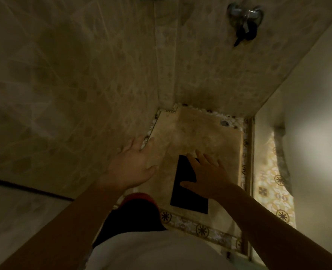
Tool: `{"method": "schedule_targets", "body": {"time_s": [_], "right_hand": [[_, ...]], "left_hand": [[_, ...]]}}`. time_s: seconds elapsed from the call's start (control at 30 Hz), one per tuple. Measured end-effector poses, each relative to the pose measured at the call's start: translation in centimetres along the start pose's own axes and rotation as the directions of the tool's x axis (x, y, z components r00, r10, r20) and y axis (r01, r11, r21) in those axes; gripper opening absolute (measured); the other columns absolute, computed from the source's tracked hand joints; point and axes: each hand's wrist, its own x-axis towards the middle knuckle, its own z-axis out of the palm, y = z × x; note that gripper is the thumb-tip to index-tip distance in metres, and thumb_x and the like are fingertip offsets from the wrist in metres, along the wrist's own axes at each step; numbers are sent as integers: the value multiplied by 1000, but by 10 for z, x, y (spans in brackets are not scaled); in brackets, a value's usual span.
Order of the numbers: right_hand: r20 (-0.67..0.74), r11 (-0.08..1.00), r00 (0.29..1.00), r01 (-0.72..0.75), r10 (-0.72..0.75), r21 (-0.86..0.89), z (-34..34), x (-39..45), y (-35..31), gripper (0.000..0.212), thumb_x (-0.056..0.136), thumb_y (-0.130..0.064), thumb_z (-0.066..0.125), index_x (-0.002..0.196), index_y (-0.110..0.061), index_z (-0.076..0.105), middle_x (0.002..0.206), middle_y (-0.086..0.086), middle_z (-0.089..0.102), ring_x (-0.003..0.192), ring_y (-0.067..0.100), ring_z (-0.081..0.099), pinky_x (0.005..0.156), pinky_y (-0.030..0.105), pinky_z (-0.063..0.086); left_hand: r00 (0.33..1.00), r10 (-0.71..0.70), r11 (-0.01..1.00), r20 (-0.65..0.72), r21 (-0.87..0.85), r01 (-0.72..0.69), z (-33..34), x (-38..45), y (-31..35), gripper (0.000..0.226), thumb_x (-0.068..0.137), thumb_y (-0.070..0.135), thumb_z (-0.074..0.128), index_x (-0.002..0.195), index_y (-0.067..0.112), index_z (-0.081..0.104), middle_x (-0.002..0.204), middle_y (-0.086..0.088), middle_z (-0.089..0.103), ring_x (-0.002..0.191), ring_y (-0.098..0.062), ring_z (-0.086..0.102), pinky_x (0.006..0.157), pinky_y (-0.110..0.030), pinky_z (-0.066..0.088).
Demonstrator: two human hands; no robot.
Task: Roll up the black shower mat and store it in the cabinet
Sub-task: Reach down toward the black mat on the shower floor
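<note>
The black shower mat (186, 190) lies flat on the beige shower floor (196, 133), a dark rectangle near the front of the stall. My right hand (206, 172) hovers over its far right part with fingers spread, covering that corner; whether it touches the mat I cannot tell. My left hand (134, 164) is open too, held out to the left of the mat, apart from it, near the pebble strip at the foot of the left wall. No cabinet is in view.
Tiled walls (73, 84) close the stall on the left and back. A chrome tap (245, 16) with a dark hanging piece sits high on the back wall. A patterned border (202, 229) edges the floor in front, and a metal frame (250, 152) runs along the right.
</note>
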Motion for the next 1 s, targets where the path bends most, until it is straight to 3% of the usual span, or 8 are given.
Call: {"method": "schedule_targets", "body": {"time_s": [0.4,0.53,0.6,0.73,1.0], "right_hand": [[-20,995,995,-94,94,31,-42,132,47,93,77,-80,36,147,-37,-6,161,1,-5,146,26,1,113,57,8],[18,990,991,-133,132,54,-64,200,56,91,80,-76,38,149,-34,-5,161,3,-7,146,27,-2,113,59,6],[41,986,986,-161,159,49,-79,232,60,92,80,-77,38,149,-34,-5,161,3,-7,146,28,-1,113,59,6],[24,971,974,-228,227,68,-112,283,72,95,77,-80,38,148,-35,-5,161,2,-5,146,27,2,113,60,9],[-4,950,955,-295,297,107,-147,365,113,100,70,-87,34,148,-36,-1,161,2,-2,145,27,7,110,61,12]], "left_hand": [[999,19,989,-47,-142,-26,-21,197,-24,81,85,61,44,152,27,12,161,-10,14,146,-30,13,115,-53,19],[993,43,997,-110,-52,-49,-28,277,-56,81,82,59,45,150,23,19,158,-10,22,143,-33,22,110,-56,25],[997,46,999,-58,25,-45,-34,305,-72,84,83,63,42,152,22,14,160,-10,18,145,-33,18,109,-59,23],[997,47,998,59,44,-50,-53,357,-98,94,73,78,17,152,31,-1,163,-3,-2,147,-31,0,112,-62,12],[990,121,988,77,87,-128,-81,454,-110,94,71,86,21,148,38,-5,163,-2,-7,148,-27,-7,112,-64,7]]}}
